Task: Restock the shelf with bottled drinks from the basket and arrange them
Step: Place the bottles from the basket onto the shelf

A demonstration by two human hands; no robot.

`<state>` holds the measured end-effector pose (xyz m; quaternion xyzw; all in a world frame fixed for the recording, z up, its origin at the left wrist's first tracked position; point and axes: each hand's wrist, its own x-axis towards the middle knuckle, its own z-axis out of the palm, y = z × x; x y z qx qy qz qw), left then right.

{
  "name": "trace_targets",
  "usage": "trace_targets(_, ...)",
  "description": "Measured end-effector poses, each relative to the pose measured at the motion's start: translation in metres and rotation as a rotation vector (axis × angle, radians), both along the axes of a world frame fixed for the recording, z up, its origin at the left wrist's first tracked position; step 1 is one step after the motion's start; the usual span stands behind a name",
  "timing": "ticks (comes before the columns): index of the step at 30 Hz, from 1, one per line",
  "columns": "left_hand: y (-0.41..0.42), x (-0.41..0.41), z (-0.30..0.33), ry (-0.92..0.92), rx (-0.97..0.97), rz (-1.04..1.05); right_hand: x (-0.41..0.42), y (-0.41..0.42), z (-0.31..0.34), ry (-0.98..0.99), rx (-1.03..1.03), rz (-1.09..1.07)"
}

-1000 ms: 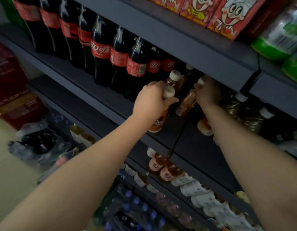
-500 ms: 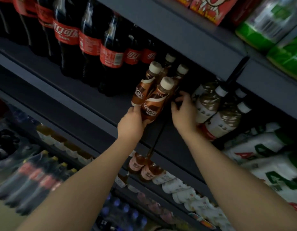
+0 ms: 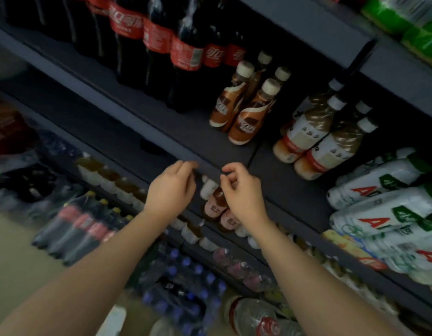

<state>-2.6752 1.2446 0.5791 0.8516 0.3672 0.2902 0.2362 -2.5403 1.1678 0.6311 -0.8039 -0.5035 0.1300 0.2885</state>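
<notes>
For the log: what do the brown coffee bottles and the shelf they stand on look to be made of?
Coffee bottles: probably plastic in a glossy brown-and-white printed sleeve, with matte off-white screw caps; highlights run along the sleeve. Shelf: looks like painted metal, matte dark grey-blue, thin and flat with a folded front lip; blur leaves this unsure.

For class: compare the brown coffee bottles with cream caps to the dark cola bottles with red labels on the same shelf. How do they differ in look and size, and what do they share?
1. The brown coffee bottles with cream caps are short; the dark cola bottles with red labels are far taller.
2. Coffee bottles wear brown wraps with a white swirl; cola bottles show near-black liquid behind a red band.
3. Coffee bottles form a small cluster; cola bottles form a long row.

Shared: all stand upright on the dark shelf, untouched by either hand.
</notes>
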Motion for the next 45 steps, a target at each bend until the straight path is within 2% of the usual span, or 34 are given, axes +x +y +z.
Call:
trace_targets(2, -0.015, -0.06, -0.025, 0.147, -0.089, 0.003, -0.04, -0.003, -0.023, 0.018, -0.07, 0.087)
trace_targets(4, -0.031, -0.122, -0.052, 0.356, -0.257, 0.038, -0.083, -0.007, -0.051, 0.017, -0.189, 0.2)
trace_targets(6, -0.048, -0.183, -0.082, 0.561, -0.449, 0.08, -0.128, -0.01, -0.082, -0.005, -0.365, 0.352)
trace_targets(8, -0.067, -0.242, -0.112, 0.68, -0.61, 0.119, -0.173, -0.015, -0.115, -0.06, -0.532, 0.495)
trace_targets(14, -0.131, -0.379, -0.218, 0.745, -0.887, 0.321, -0.288, -0.039, -0.248, -0.023, -0.862, 0.656)
trace_targets(20, -0.182, -0.438, -0.341, 0.678, -1.015, 0.45, -0.359, -0.093, -0.406, -0.084, -1.118, 0.807)
trace_targets(26, -0.189, -0.472, -0.451, 0.662, -0.971, 0.515, -0.416, -0.101, -0.525, -0.126, -1.079, 0.853)
trace_targets(30, -0.178, -0.488, -0.494, 0.655, -0.79, 0.547, -0.458, -0.087, -0.577, -0.218, -0.892, 0.948)
trace_targets(34, -0.169, -0.499, -0.522, 0.619, -0.577, 0.46, -0.492, -0.08, -0.613, -0.367, -0.821, 1.08)
trace_targets(36, -0.167, -0.5, -0.533, 0.654, -0.551, 0.424, -0.499, -0.079, -0.624, -0.402, -0.835, 1.095)
trace_targets(40, -0.166, -0.489, -0.546, 0.688, -0.545, 0.405, -0.474, -0.07, -0.619, -0.297, -0.84, 0.994)
trace_targets(45, -0.154, -0.465, -0.563, 0.815, -0.665, 0.463, -0.421, -0.047, -0.585, -0.236, -0.767, 0.825)
